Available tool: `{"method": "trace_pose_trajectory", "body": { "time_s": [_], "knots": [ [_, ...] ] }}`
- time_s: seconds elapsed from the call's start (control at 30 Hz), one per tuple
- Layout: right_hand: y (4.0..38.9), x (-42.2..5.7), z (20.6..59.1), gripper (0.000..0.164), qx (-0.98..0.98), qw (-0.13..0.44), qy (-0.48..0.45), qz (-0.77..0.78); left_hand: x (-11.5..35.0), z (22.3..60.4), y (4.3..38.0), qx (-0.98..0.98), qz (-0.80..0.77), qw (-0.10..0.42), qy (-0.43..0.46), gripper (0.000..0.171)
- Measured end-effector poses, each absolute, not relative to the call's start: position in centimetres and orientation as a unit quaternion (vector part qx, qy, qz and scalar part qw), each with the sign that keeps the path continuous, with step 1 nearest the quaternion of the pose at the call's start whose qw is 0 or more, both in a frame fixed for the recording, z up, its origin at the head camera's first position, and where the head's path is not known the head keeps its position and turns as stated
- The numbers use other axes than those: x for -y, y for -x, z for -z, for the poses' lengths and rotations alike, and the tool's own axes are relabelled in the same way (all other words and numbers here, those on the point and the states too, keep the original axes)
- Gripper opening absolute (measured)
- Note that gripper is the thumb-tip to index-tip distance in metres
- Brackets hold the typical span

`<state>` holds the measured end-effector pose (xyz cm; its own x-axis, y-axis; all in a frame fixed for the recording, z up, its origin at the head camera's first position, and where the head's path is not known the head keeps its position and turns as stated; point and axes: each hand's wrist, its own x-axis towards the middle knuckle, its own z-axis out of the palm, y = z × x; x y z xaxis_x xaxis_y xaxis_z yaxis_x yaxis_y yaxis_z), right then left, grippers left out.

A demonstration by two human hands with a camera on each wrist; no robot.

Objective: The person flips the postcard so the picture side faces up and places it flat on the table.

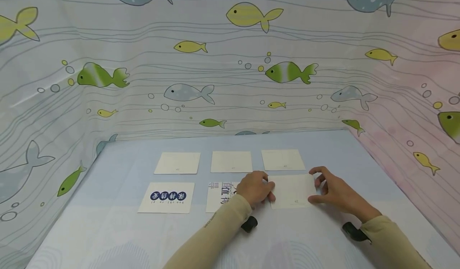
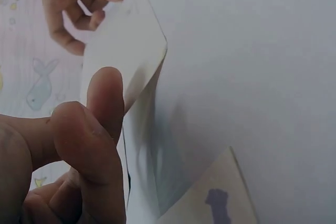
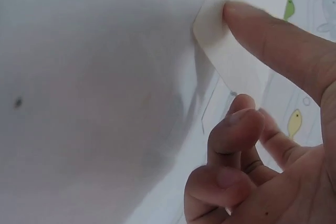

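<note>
A plain white card (image 1: pixel 290 191) is held between my two hands at the right of the front row. At its left edge my left hand (image 1: pixel 254 188) grips it with thumb and fingers. My right hand (image 1: pixel 338 193) grips the opposite edge; in the right wrist view its thumb presses on the face of the card (image 3: pixel 252 40). A shadow shows beneath the tilted card (image 2: pixel 126 45) in the left wrist view. Left of it lies a card with large blue characters (image 1: pixel 215 199), partly hidden by my left hand and sleeve.
Three blank-faced cards, left (image 1: pixel 177 162), middle (image 1: pixel 231 161) and right (image 1: pixel 283 159), form the back row. A card with blue circles and characters (image 1: pixel 167 205) lies at front left. A fish-patterned curtain (image 1: pixel 223 69) rises behind the pale blue table (image 1: pixel 118 237).
</note>
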<state>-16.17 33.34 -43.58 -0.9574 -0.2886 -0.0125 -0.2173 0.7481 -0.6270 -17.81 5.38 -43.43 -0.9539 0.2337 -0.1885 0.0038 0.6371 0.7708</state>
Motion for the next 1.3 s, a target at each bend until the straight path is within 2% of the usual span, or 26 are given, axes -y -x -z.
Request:
{"method": "trace_pose_trajectory", "body": {
  "time_s": [0.17,0.33,0.57,0.7,1.07,1.3],
  "knots": [
    [16.2,-33.1,43.3,0.071,-0.945,0.056,0.098,0.306,-5.4,43.6,17.8,-0.897,-0.417,0.132,-0.07,0.023],
    [16.3,-32.9,42.8,0.061,-0.933,0.097,0.053,0.341,-5.4,43.6,17.8,-0.9,-0.411,0.123,-0.078,0.02],
    [16.5,-32.6,42.7,0.063,-0.914,0.127,0.016,0.385,-5.4,43.6,17.6,-0.905,-0.401,0.111,-0.085,0.023],
    [16.5,-32.5,42.7,0.062,-0.911,0.128,0.009,0.391,-5.4,43.8,17.7,-0.906,-0.403,0.103,-0.081,0.026],
    [16.2,-32.5,42.5,0.045,-0.909,0.106,0.016,0.402,-5.1,43.2,17.6,-0.896,-0.429,0.089,-0.07,0.035],
    [16.2,-32.4,42.3,0.045,-0.909,0.082,0.016,0.407,-4.9,42.9,17.7,-0.889,-0.443,0.095,-0.066,0.042]
  ]
}}
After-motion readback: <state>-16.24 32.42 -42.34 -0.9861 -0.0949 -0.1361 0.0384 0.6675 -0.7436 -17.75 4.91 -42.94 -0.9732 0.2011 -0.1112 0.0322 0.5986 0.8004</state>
